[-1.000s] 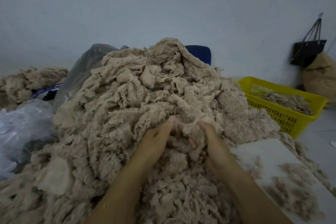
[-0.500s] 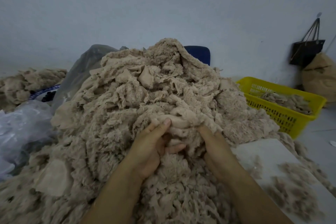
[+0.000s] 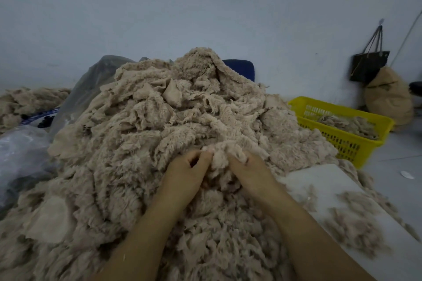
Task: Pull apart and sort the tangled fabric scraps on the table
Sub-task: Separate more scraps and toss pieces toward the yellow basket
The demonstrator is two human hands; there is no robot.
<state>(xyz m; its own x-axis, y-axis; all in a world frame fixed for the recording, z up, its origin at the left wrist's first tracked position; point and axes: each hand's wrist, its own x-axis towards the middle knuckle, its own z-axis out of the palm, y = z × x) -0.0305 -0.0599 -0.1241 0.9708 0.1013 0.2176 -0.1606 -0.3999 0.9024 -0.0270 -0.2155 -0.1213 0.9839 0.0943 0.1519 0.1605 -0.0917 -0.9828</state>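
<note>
A big heap of tangled beige fleece scraps [image 3: 159, 134] fills the middle of the view and covers most of the white table [image 3: 319, 187]. Both hands are sunk into the heap's near slope. My left hand [image 3: 185, 173] has its fingers curled and pinches a fluffy scrap [image 3: 219, 155] at its top edge. My right hand [image 3: 249, 171] grips the same scrap from the right, its fingertips buried in the fleece. The scrap is bunched between the two hands.
A yellow plastic basket [image 3: 347, 141] with some scraps in it stands at the right. Loose scraps [image 3: 349, 219] lie on the bare table part. Clear plastic bags [image 3: 20, 155] sit at the left, another scrap pile [image 3: 25, 102] behind them. A dark bag [image 3: 367, 64] hangs on the wall.
My left hand has curled from an open reach into a pinch on the scrap. Both hands have drawn closer together and bunched the scrap up between them.
</note>
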